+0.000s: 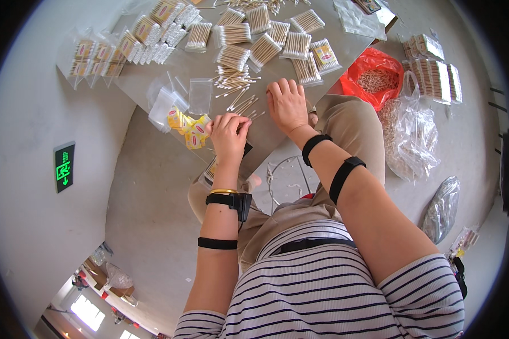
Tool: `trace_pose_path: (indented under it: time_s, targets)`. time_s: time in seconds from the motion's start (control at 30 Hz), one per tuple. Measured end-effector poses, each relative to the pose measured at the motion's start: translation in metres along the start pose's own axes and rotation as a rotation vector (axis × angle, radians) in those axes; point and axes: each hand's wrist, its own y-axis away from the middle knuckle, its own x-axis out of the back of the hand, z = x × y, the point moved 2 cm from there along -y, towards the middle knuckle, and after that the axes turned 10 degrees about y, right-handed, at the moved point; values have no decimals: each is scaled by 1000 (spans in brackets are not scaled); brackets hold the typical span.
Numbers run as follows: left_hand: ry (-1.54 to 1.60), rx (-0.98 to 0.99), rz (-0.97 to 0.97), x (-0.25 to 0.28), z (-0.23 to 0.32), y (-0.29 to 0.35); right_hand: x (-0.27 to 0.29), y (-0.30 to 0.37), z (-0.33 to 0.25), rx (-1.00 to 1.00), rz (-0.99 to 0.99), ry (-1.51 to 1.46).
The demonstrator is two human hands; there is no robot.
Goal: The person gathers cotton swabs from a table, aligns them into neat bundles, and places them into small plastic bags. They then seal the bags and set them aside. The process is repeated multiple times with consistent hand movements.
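Note:
My left hand (229,134) is at the near edge of the grey table, its fingers bent inward and pressed together beside a few loose cotton swabs (244,105). What it holds, if anything, is hidden. Just left of it lie yellow printed cards (195,135). To the right, my right hand (289,105) rests low over the tabletop with curled fingers, their tips turned out of sight. Clear plastic bags (200,96) lie beyond the left hand. Farther back are several flat bagged packs of cotton swabs (264,51), one with a yellow card (324,55) showing inside.
Filled packs (147,29) are stacked at the table's far left. On the floor at right are a red bag (375,72) of small pale pieces, a clear bag (408,133) and bundled packs (432,79). A grey plastic bag (441,209) lies nearer.

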Motion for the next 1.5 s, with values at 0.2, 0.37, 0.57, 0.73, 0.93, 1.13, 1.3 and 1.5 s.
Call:
trace_pose_path:
  time_s: [0.2, 0.37, 0.57, 0.73, 0.93, 1.13, 1.3, 1.5]
  targets:
    - [-50, 1, 9, -9, 8, -18, -1, 0, 1, -6, -12, 7]
    - [-103, 38, 136, -7, 7, -35, 0, 0, 0, -9, -7, 9]
    - [-191, 26, 65, -9, -9, -52, 1, -1, -1, 0, -14, 15]
    - [-220, 49, 13, -10, -14, -53, 1, 0, 0, -1, -23, 16]
    - [-176, 84, 17, -7, -8, -50, 2, 0, 0, -5, -30, 19]
    - [-171, 118, 8, -4, -3, -41, 3, 0, -1, 1, -10, -4]
    - [-119, 167, 39, 1, 0, -30, 2, 0, 0, -1, -6, -20]
    - [-227, 50, -83, -5, 7, 0, 2, 1, 2, 0, 7, -58]
